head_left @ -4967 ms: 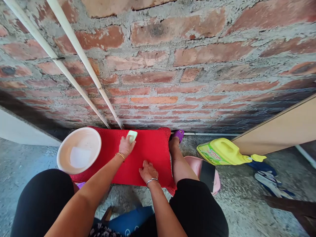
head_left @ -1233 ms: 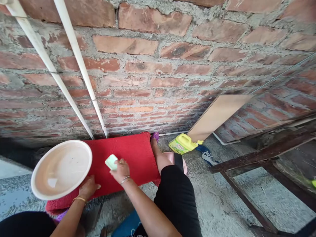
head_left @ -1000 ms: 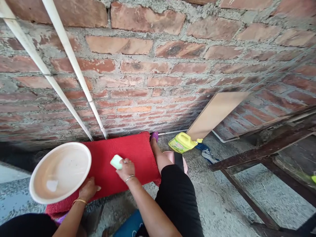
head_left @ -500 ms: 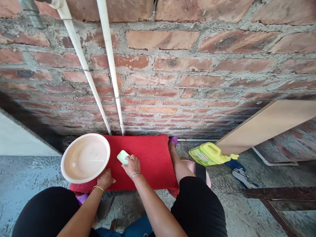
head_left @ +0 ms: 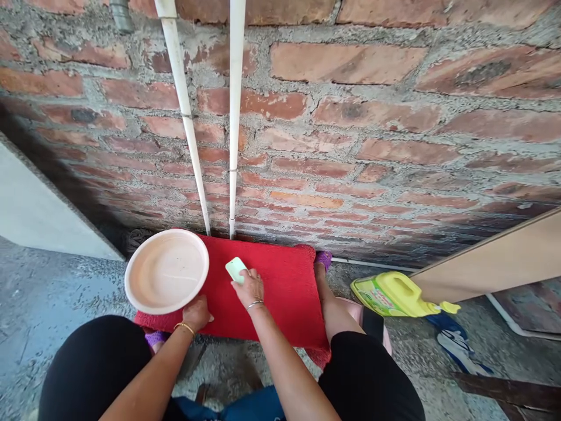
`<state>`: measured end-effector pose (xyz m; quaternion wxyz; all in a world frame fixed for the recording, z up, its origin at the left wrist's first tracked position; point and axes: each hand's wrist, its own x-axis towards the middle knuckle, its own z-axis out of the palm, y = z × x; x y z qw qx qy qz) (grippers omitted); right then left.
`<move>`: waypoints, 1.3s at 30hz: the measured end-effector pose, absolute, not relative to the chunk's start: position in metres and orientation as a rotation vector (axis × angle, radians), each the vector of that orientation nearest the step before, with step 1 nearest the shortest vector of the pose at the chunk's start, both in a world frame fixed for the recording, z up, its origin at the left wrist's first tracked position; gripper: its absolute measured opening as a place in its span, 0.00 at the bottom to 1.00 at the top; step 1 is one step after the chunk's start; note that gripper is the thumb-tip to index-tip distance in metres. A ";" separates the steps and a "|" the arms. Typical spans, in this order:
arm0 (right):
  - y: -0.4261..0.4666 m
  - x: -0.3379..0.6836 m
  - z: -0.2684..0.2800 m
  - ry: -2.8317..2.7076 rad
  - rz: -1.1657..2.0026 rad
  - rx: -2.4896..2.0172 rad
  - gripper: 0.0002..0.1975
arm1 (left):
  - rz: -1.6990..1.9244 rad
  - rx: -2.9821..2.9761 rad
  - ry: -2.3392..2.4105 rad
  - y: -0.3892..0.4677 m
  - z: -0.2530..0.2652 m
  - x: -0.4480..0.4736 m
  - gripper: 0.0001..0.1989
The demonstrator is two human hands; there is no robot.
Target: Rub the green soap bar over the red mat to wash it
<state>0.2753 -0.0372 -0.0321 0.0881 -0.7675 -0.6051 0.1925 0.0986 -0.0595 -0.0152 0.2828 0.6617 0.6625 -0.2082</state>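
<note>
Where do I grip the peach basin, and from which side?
Probably take the basin by its rim, at the left and right edges, coming from both sides: it is wide and round, with no handle visible. The left hand is beside its near-right edge; the right hand holds the pale green block.

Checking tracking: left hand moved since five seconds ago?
Yes: left and toward the wearer. The left hand was just below the lower end of the right white pipe; now it is farther below and clearly left.

Bright w/ wide-angle edge distortion
</note>
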 end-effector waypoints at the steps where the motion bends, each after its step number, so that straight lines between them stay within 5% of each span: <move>1: -0.031 0.267 -0.031 -1.859 0.604 -2.264 0.16 | -0.561 1.759 1.773 -0.059 -0.016 0.099 0.23; 12: -0.054 0.374 -0.030 -1.191 0.347 -2.685 0.20 | -0.516 1.696 1.804 -0.059 -0.021 0.098 0.23; 22: -0.008 0.288 -0.032 -1.865 0.558 -2.310 0.15 | -0.537 1.720 1.807 -0.058 -0.016 0.100 0.23; 30: -0.044 0.402 -0.036 -1.148 0.398 -2.727 0.21 | -0.521 1.719 1.792 -0.057 -0.024 0.097 0.23; 39: 0.015 0.281 -0.040 -1.911 0.579 -2.122 0.15 | -0.572 1.708 1.784 -0.054 -0.016 0.101 0.23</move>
